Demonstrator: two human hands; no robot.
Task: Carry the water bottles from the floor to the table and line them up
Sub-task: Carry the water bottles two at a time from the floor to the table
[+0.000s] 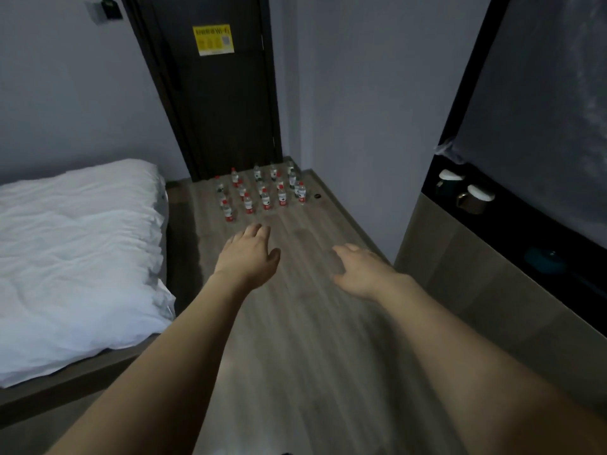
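Both grips empty: left hand (pixel 249 254) and right hand (pixel 359 269) reach forward, fingers loose and spread, holding nothing. Water bottles (pixel 259 192), red caps and red labels, stand upright in rough rows on the wood floor (pixel 295 323) ahead of the hands, just before a dark door (pixel 223 110) with a yellow notice (pixel 213 39). Bed (pixel 75 257) with white bedding left; two mugs (pixel 466 192) on a dark ledge right

Dim, bluish — soft, edges warped.
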